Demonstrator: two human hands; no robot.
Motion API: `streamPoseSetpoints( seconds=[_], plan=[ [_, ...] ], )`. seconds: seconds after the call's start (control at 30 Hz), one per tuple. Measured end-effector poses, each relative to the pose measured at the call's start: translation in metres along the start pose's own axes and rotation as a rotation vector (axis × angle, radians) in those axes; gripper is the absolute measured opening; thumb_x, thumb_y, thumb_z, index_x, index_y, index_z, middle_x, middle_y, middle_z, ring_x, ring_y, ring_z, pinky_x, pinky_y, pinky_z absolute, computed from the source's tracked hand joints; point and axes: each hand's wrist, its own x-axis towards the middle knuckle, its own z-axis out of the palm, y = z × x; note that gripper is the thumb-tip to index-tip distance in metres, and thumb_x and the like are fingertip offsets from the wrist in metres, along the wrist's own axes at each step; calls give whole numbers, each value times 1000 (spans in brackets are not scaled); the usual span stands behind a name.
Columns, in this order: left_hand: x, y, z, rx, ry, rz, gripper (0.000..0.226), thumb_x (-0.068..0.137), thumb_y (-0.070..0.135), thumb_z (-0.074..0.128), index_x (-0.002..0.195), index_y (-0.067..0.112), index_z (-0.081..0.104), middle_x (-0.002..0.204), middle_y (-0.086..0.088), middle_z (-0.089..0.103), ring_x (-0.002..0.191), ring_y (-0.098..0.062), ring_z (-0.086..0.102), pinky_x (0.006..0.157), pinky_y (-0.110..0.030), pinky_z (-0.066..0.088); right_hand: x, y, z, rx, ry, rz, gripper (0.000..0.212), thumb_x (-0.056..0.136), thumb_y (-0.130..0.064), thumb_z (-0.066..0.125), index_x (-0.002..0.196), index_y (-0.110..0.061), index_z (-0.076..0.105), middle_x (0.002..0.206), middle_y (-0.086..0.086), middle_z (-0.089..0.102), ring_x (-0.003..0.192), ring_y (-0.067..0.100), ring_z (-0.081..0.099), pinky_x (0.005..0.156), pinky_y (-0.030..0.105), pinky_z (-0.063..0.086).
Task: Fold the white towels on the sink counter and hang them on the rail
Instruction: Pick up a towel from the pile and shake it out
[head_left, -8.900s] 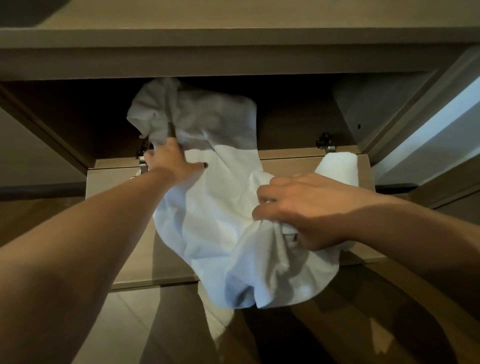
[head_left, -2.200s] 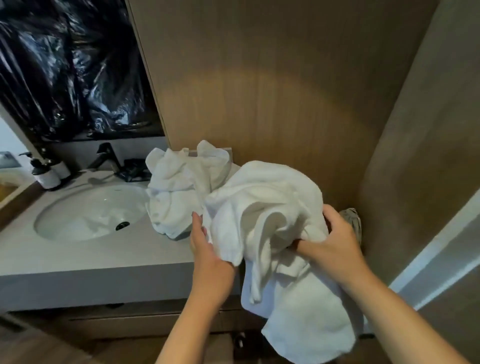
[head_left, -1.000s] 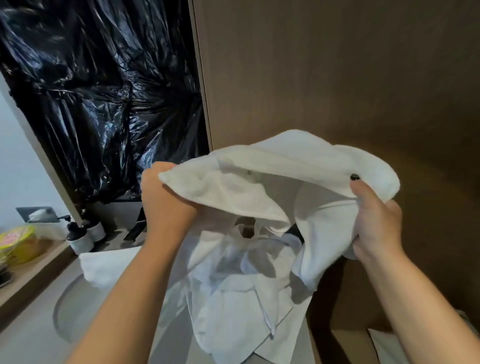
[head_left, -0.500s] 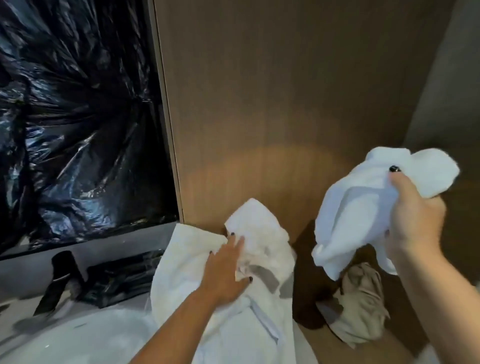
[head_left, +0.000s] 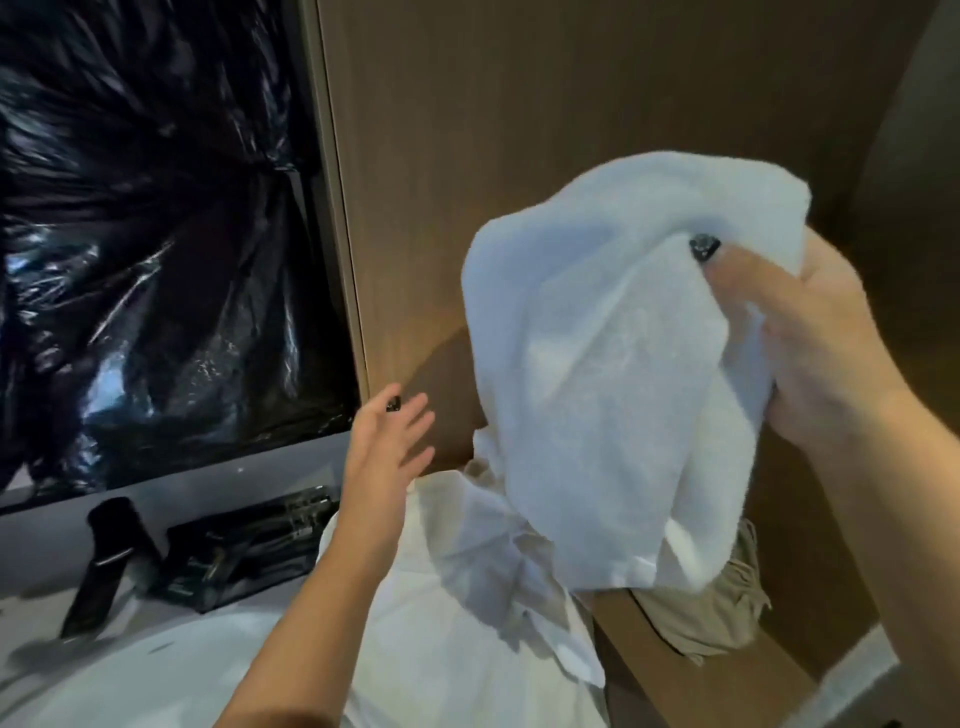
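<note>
My right hand (head_left: 826, 343) grips a bunched white towel (head_left: 608, 364) and holds it up in front of the wooden wall panel, its lower end hanging down. A second white towel (head_left: 457, 613) lies crumpled on the sink counter below it. My left hand (head_left: 387, 452) hovers above that pile with fingers spread and holds nothing. No rail is in view.
A black faucet (head_left: 106, 556) and a dark tray (head_left: 244, 551) stand at the back of the counter by the white basin (head_left: 130, 670). Black plastic sheeting (head_left: 150, 234) covers the mirror area. A beige cloth (head_left: 722, 608) lies on a wooden ledge at the right.
My left hand has lifted off the towel on the counter. My right hand has brought its towel closer and more to the centre.
</note>
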Motion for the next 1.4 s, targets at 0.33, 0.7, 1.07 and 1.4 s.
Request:
streamPoseSetpoints(
  seconds=[0.33,0.7,1.07,1.4],
  plan=[
    [-27,-119,-20,964,-148,39,64,102,42,43,144,52,-4,162,18,-5,151,-7,4,119,-21,7,-61,235,91,-957,-435,286,47,106,-40,27,153,-36,26,147,6,35,124,22,44,102,33,40],
    [-88,-143,-1,863,170,211,69,89,53,55,150,45,21,158,24,19,146,-2,20,118,-17,16,-44,250,62,-447,-475,488,51,101,-50,40,150,-46,28,164,-1,8,150,18,10,115,31,18],
    [-107,-84,24,811,359,119,24,98,26,51,113,45,56,103,26,59,97,-2,58,83,-23,45,-73,160,7,-226,-196,91,45,89,-3,68,126,-28,60,96,4,58,85,6,53,76,12,45],
    [-172,45,64,353,232,306,24,96,19,54,90,38,68,81,16,68,75,1,61,60,-9,44,-158,53,-4,-417,-239,33,61,76,-63,62,133,-53,43,126,-28,38,117,-13,38,89,-1,36]
  ],
)
